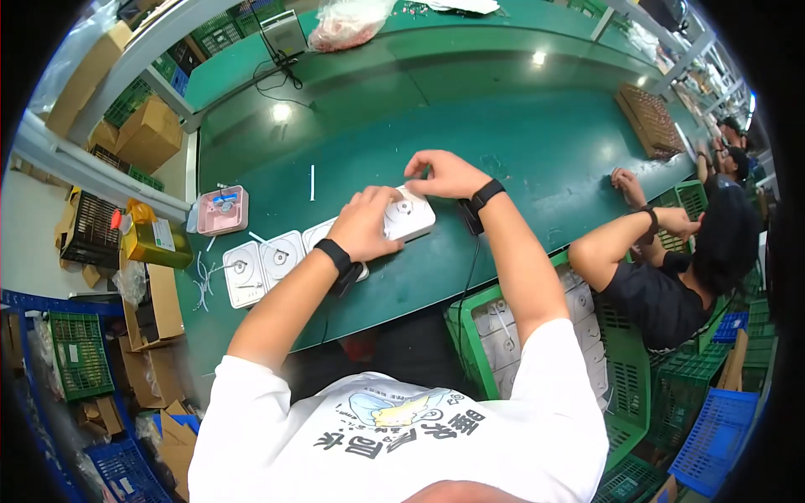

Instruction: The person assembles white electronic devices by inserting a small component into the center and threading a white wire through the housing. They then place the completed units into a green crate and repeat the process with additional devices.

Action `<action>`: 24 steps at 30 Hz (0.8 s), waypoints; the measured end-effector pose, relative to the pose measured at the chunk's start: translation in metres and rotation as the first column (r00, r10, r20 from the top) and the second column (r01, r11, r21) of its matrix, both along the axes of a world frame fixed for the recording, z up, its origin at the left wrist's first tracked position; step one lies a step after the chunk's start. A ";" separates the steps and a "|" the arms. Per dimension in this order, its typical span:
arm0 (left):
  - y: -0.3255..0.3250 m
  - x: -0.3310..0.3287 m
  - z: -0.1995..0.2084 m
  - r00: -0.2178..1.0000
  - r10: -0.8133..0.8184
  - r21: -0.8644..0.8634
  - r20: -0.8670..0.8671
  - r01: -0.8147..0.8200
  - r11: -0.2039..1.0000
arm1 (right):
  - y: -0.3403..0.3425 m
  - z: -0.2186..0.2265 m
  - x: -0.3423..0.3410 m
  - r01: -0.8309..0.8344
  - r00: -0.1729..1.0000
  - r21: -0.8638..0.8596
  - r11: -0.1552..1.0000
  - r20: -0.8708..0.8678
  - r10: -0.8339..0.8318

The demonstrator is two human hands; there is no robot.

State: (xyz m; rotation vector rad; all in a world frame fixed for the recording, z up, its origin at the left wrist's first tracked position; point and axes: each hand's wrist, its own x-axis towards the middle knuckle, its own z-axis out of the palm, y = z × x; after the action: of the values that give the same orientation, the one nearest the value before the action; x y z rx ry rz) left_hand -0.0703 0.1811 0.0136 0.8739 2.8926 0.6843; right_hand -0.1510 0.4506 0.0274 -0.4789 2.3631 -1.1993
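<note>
I look out from my own head, through the left of two fisheye cameras worn side by side, steeply down and forward over the bench (537, 142). The lens sits close above me, so the white shirt (402, 474) on my chest fills much of 6 o'clock, seen from above. My left hand (366, 225) and right hand (451, 174) fall near the middle of the dial, farther off than my chest. Toward 12 the bench's far edge bows into an arc; the view also takes in a co-worker (650, 289) just past 3 and a green crate (80, 356) between 8 and 9.
</note>
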 end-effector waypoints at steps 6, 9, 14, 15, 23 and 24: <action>-0.030 -0.010 0.054 0.585 -0.318 0.626 0.746 -0.451 0.637 | -0.021 0.095 0.099 -0.152 0.629 0.121 0.981 -0.754 0.190; -0.025 0.001 0.050 0.374 -0.506 0.619 0.777 -0.601 0.506 | -0.029 0.087 0.116 -0.125 0.499 0.283 0.951 -0.811 0.306; -0.038 0.024 0.035 0.507 -0.254 0.522 0.823 -0.503 0.689 | -0.002 0.049 0.116 0.041 0.722 0.264 0.964 -0.674 0.154; -0.046 0.035 0.036 0.502 -0.270 0.526 0.821 -0.485 0.698 | 0.005 0.044 0.117 0.123 0.804 0.286 0.950 -0.590 0.073; -0.108 0.099 0.012 0.964 0.174 -0.057 -0.201 -0.189 0.980 | 0.103 -0.013 0.063 0.514 0.832 0.571 0.640 -0.515 -0.209; -0.113 0.098 0.002 0.968 0.182 -0.056 -0.176 -0.194 0.979 | 0.110 -0.012 0.059 0.594 0.791 0.587 0.550 -0.549 -0.269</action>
State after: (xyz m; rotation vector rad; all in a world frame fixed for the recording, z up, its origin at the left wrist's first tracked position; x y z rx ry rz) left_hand 0.0277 0.0685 0.0159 0.6870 3.1612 0.5361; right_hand -0.0920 0.5602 0.0155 0.2179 3.1747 -0.1560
